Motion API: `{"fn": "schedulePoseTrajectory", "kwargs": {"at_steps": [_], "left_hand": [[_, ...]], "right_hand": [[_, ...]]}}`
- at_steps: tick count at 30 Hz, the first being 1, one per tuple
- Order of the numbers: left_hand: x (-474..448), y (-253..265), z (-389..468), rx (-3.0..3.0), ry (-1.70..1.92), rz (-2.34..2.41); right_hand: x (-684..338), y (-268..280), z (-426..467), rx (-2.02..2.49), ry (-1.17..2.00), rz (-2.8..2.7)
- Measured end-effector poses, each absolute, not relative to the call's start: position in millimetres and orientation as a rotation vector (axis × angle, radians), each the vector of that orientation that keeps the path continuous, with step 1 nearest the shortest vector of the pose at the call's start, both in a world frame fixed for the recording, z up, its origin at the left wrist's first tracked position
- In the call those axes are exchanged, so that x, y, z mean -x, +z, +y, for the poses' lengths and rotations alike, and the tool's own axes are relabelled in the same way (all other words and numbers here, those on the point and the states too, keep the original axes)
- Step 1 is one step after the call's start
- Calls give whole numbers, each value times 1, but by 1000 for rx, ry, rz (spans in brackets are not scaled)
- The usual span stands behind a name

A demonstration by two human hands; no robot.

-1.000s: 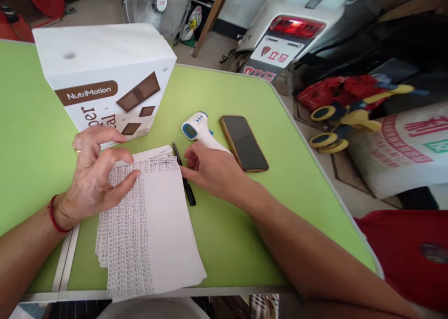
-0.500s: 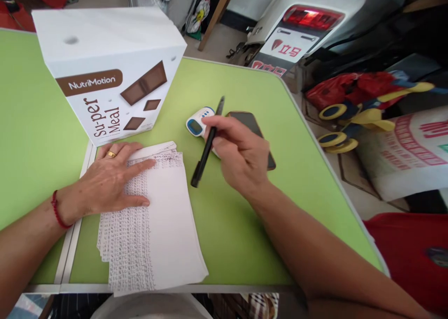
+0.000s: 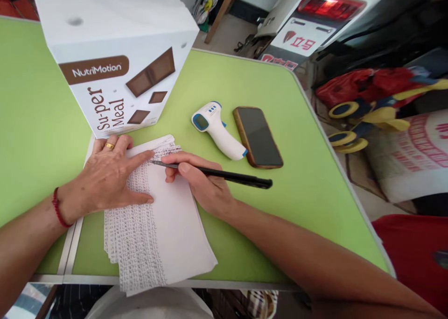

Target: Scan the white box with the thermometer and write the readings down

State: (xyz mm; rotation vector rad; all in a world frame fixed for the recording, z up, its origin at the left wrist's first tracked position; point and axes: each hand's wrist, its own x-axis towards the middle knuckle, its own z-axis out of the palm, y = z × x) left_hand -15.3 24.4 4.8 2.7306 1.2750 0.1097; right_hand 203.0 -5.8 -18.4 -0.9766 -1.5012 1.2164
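Observation:
My left hand [image 3: 108,176] lies with spread fingers across the upper left of a stack of paper sheets [image 3: 184,235]. Columns of small handwriting fill the left side of the top sheet, while its right side is blank. In my right hand [image 3: 206,183] is a black pen [image 3: 231,173], pinched between thumb and fingers. The pen tip is at the top of the sheet, beside my left index fingertip, at the right edge of the written columns. I cannot tell whether the tip touches the paper.
A white NutriMotion box [image 3: 115,67] stands behind the papers on the green table [image 3: 280,225]. Beyond my right hand lie a white infrared thermometer [image 3: 224,134] and a dark phone [image 3: 259,137]. A white scooter [image 3: 315,20] and a printed sack [image 3: 416,155] stand past the table's right edge.
My right hand has come down and left from above the thermometer to the sheet, turning the pen so its tip points left. The thermometer and phone are now uncovered. My left hand stays on the papers.

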Motion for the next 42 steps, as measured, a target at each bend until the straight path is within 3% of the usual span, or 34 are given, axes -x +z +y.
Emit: {"fn": "schedulePoseTrajectory", "kwargs": {"at_steps": [11, 42], "left_hand": [[10, 6, 21, -2697, 101, 1306], [11, 2, 22, -2706, 191, 1248]], "right_hand": [[-195, -22, 0, 1199, 936, -1558], [-194, -24, -2, 1186, 891, -1704]]}}
